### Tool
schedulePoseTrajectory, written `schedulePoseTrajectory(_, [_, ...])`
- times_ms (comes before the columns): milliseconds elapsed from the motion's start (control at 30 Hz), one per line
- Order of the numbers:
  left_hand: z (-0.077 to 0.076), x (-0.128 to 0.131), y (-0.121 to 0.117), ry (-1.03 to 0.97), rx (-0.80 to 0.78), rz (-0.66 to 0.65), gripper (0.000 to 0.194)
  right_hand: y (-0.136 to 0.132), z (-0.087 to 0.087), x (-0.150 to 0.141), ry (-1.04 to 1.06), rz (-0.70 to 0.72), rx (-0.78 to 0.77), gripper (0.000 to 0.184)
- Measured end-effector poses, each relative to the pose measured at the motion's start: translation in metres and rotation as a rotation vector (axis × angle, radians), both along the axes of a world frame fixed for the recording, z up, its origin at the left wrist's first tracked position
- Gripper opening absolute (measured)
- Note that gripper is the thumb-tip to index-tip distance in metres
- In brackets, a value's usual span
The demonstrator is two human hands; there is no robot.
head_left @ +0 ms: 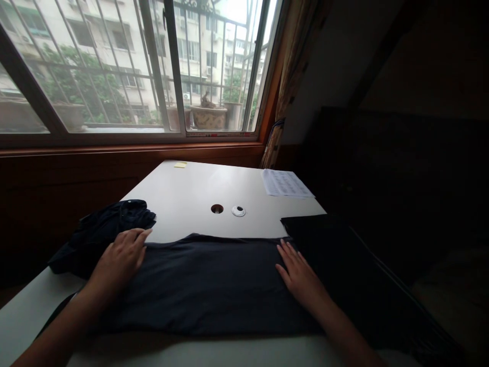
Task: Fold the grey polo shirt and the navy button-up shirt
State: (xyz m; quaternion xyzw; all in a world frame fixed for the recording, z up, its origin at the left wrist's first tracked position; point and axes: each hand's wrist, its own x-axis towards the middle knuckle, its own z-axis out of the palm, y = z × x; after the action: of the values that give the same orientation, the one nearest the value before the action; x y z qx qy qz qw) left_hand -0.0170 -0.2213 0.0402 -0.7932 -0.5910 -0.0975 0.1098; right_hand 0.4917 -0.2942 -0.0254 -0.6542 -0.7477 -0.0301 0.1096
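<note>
A dark blue-grey garment (214, 285) lies spread in a wide band across the near part of the white table (191, 188). At its upper left corner, my left hand (124, 252) has its fingers bent and closed on the cloth. My right hand (300, 272) rests flat on the garment's right end, fingers stretched out. Beyond the left hand is a crumpled dark navy garment (110, 221). A stack of dark folded cloth (336, 250) lies beside the right hand, its details lost in shadow.
Two round fittings sit mid-table: a cable hole (217, 209) and a white ring-shaped cover (239, 210). Printed sheets (286, 183) lie at the far right edge, a yellow sticky note (180, 164) at the far left. Behind stand a barred window (175, 76) and a curtain (280, 122).
</note>
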Motion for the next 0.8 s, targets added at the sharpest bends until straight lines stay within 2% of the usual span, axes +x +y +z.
schedulePoseTrajectory(67, [0.002,0.034,-0.016,-0.079,-0.011,-0.183,0.04,-0.025,-0.004,0.001,0.019,-0.021,0.071,0.052])
schedulePoseTrajectory(200, [-0.002,0.12,-0.064,-0.137,-0.153,-0.615,0.033,-0.074,-0.005,-0.001,0.069,-0.087,0.139,0.041])
schedulePoseTrajectory(333, [-0.012,0.194,-0.1,-0.073,-0.276,-0.893,0.036,-0.108,-0.002,0.004,0.057,-0.179,0.169,0.046])
schedulePoseTrajectory(433, [-0.019,0.234,-0.11,0.003,-0.212,-0.99,0.031,-0.123,0.0,0.005,0.127,-0.212,0.135,0.048])
schedulePoseTrajectory(567, [-0.027,0.27,-0.112,0.057,-0.108,-1.037,0.015,-0.136,-0.001,0.006,0.282,-0.324,0.047,0.044])
schedulePoseTrajectory(733, [-0.035,0.289,-0.115,0.026,-0.087,-1.055,0.014,-0.15,-0.006,0.016,0.462,-0.449,0.04,0.04])
schedulePoseTrajectory(800, [-0.034,0.289,-0.113,-0.003,-0.134,-1.037,0.01,-0.155,-0.006,0.014,0.574,-0.465,-0.022,0.048])
